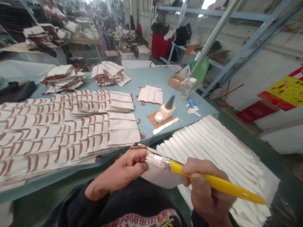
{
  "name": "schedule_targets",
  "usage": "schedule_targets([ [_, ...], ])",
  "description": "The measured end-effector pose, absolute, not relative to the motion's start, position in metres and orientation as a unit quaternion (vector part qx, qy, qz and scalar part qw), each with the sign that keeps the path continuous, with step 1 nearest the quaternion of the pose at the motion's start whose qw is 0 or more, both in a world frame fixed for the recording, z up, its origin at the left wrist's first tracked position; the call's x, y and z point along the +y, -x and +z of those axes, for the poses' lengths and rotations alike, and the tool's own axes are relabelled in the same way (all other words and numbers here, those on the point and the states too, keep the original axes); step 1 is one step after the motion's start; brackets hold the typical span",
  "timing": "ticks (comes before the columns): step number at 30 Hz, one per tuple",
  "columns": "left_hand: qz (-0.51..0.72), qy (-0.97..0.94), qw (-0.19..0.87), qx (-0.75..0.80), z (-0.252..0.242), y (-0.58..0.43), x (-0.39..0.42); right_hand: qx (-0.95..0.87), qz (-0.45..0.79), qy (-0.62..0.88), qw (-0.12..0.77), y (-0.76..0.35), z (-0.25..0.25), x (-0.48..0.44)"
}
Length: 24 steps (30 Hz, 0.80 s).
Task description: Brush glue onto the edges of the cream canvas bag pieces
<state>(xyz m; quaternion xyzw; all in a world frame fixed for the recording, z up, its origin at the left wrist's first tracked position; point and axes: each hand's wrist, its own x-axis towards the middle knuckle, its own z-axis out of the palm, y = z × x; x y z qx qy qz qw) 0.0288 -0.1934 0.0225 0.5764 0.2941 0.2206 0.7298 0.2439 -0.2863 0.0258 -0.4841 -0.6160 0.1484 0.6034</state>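
My right hand (208,189) is closed around the yellow handle of a paintbrush (213,183). The brush's pale bristles touch the edge of a white panel with brown trim (163,176) in front of my body. My left hand (125,168) pinches that panel at its upper left edge, close to the bristles. Its lower part hangs over my lap, partly behind my right hand. Just beyond, a cream plastic bottle with a dark cone-shaped top (165,112) lies on a brown square (151,119) on the blue-covered table (142,74). A loose white strip (165,126) lies beside it.
Overlapping rows of brown-edged white panels (123,126) cover the table's left side, with two piles (110,72) behind. One panel (151,94) lies apart. Many white strips (208,142) lie on a board at right. A cardboard box (176,82) and clear jar (188,88) stand near a slanted metal post.
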Motion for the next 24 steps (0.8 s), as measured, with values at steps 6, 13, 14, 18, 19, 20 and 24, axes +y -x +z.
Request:
schedule_targets([
  [6, 0.204, -0.492, 0.796, 0.288, 0.007, -0.026, -0.203, -0.636, 0.077, 0.495, 0.588, -0.245, 0.022, -0.283],
  [13, 0.205, -0.468, 0.814, 0.278, 0.004, -0.022, -0.208, -0.657, 0.065, 0.494, 0.566, -0.235, 0.023, -0.296],
  [14, 0.206, -0.470, 0.810, 0.286, 0.004, -0.021, -0.208, -0.662, 0.064, 0.500, 0.555, -0.234, 0.022, -0.296],
  [18, 0.199, -0.474, 0.805, 0.294, 0.000, -0.016, -0.208, -0.628, 0.063, 0.503, 0.591, -0.233, 0.019, -0.297],
  [19, 0.199, -0.477, 0.805, 0.290, 0.000, -0.015, -0.208, -0.631, 0.071, 0.501, 0.588, -0.232, 0.019, -0.297],
  [20, 0.201, -0.480, 0.804, 0.287, -0.001, -0.015, -0.208, -0.641, 0.078, 0.498, 0.579, -0.231, 0.019, -0.297],
  [24, 0.201, -0.485, 0.802, 0.285, 0.002, -0.013, -0.207, -0.658, 0.060, 0.507, 0.553, -0.228, 0.016, -0.296],
])
